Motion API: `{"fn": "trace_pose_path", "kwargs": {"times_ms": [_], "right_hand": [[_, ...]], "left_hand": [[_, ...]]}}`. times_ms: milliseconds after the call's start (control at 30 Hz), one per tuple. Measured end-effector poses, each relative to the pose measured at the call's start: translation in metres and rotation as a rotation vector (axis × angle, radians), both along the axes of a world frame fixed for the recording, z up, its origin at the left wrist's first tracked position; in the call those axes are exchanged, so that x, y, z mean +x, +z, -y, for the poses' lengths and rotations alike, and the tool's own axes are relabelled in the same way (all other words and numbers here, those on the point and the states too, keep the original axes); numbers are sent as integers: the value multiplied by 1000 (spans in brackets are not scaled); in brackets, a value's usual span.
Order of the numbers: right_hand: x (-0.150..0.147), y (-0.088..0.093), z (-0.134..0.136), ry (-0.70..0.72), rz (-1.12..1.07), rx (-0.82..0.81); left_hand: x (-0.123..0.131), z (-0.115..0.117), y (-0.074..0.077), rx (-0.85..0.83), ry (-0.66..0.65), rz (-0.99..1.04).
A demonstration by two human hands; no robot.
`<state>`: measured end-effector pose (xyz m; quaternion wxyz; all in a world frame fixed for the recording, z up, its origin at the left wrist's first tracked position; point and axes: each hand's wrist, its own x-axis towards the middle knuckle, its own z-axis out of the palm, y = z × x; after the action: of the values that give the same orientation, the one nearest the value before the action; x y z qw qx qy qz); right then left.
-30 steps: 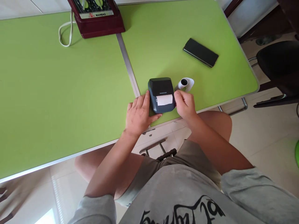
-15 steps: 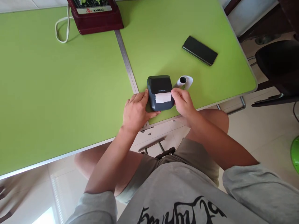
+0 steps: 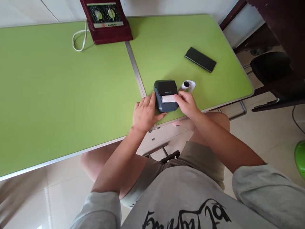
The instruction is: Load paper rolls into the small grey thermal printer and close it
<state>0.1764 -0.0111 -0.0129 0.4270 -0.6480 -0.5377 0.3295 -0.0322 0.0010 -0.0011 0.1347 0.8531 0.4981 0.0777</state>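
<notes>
A small dark label printer (image 3: 166, 87) sits near the table's front edge, its black lid down. White paper (image 3: 168, 99) sticks out of the slot at its front. My left hand (image 3: 144, 114) grips the printer from the left, fingers along its side and thumb at the front corner. The right end of the paper is pinched between the thumb and finger of my right hand (image 3: 187, 102). Just behind that hand stands a white paper roll (image 3: 183, 86) with a dark core and a loose, curled end.
Farther back on the green table (image 3: 71, 95) lies a black phone-like case (image 3: 200, 59). A dark red device with two dials (image 3: 108, 31) and a white cord (image 3: 82, 39) stands at the back. A metal seam (image 3: 135, 68) crosses the tabletop. Dark chair (image 3: 269, 70) at right.
My right hand's thumb has moved left onto the paper, and less of the paper shows flat over the printer's front. My left hand keeps its hold. The whole view has shifted slightly.
</notes>
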Motion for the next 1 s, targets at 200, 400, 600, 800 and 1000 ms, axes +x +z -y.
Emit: {"fn": "trace_pose_path", "kwargs": {"times_ms": [200,400,600,800,1000], "right_hand": [[-2,9,-5,-94,-57,-61],[-4,40,-26,-167,156,174],[-4,62,-44,25,495,128],[-5,68,-72,421,860,-163],[6,72,-91,566,793,-51]], "left_hand": [[-3,3,1,-19,-25,-14],[-2,2,2,-29,-38,-5],[-4,1,1,-26,-48,5],[-3,2,2,-13,-22,-27],[-3,2,2,-1,-18,-32]]}}
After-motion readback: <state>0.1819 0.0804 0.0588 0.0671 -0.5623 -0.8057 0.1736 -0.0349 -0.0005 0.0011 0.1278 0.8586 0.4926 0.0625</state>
